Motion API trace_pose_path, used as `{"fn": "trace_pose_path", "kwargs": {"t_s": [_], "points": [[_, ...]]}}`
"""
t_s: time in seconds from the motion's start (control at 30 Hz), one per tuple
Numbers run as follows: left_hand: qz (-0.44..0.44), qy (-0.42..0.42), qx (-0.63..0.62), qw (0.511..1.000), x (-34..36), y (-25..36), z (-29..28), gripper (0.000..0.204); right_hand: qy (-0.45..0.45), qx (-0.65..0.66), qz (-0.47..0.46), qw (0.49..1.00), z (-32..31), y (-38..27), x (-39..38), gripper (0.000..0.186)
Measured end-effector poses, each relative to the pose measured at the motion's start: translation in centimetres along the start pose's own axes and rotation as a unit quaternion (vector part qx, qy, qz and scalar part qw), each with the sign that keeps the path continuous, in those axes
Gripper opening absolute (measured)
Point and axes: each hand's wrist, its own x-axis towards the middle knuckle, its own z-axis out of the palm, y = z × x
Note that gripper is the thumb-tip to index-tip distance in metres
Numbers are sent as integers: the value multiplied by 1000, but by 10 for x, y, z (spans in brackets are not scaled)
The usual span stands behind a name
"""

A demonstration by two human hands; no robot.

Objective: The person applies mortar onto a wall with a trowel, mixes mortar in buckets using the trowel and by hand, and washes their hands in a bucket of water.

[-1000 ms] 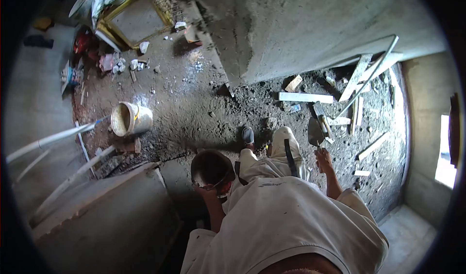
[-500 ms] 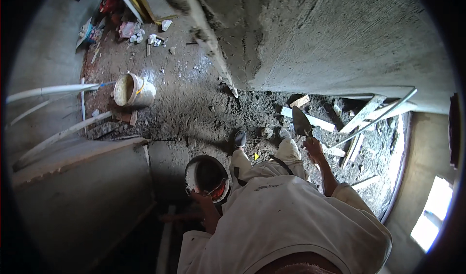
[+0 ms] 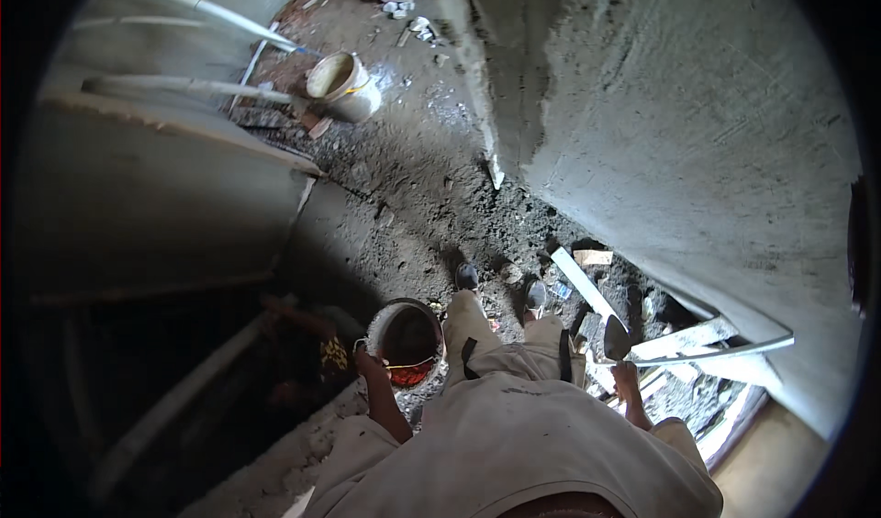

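My left hand (image 3: 370, 365) is closed at the near left edge of a bucket (image 3: 435, 318), where its wire handle meets the rim. The inside of this bucket is dark, with a reddish patch on the near side; its contents are hard to make out. Out to the right, my right hand (image 3: 628, 378) grips a pointed trowel (image 3: 617, 338) by the handle, its blade directed away from me. The blade appears over wooden strips near the wall. My shoes stand on rough ground between the two hands.
Another whitish bucket (image 3: 353, 94) stands farther off at the left. A grey wall (image 3: 679, 114) rises on the right, above loose boards (image 3: 587, 284). Left of me, a low wall (image 3: 165, 183) borders a dark space holding a pale pole (image 3: 184, 399) and another person's arm (image 3: 298, 316).
My view has turned, so the room appears rotated. My right hand and the trowel have come lower and nearer my body. The other person at the left shows more clearly.
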Motion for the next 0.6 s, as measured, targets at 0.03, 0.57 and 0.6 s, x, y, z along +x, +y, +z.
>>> {"fn": "trace_pose_path", "kwargs": {"t_s": [0.03,0.57,0.6], "points": [[13,13,-49,999,17,-9,-23,22,-15,-6,54,998,0,-21,2,22],[-2,-66,-98,993,-7,5,13,30,-357,-413,-436,715,216,-500,-64,45],[5,-68,-101,993,-28,36,32,30,-330,-420,-496,685,248,-501,-60,42]]}}
